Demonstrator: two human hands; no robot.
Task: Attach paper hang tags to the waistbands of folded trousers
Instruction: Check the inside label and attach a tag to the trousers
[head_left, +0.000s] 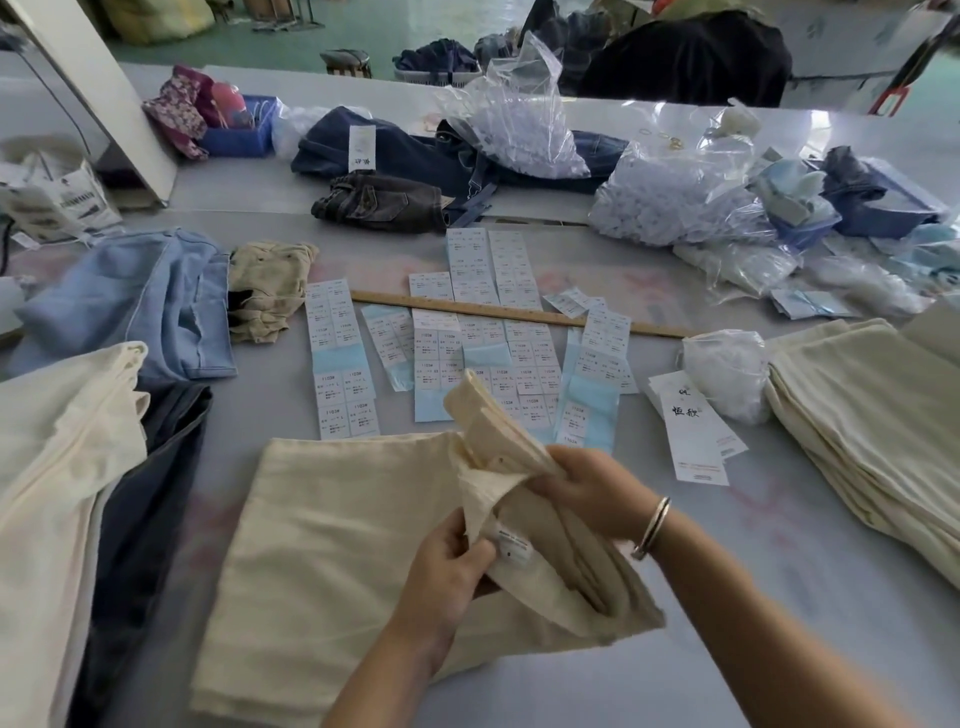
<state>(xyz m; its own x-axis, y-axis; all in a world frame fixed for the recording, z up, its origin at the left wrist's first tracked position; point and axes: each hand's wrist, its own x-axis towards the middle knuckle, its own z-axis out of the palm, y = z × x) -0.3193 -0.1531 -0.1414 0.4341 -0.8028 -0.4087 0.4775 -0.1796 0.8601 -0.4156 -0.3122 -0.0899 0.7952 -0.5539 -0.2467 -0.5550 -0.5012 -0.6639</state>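
Cream trousers (332, 561) sat bunched at the waistband in your grip, left hand (452, 566) and right hand (587, 488) both curled tight around the cloth.

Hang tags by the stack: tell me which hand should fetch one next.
Right. The hang tags lie right of the cream trousers, nearest the right hand. The left hand pinches the waistband label and can likely keep hold.

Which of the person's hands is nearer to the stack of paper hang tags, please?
The right. The right hand grips the cream trousers' waistband just left of the hang tags; the left hand holds the fabric lower, farther away.
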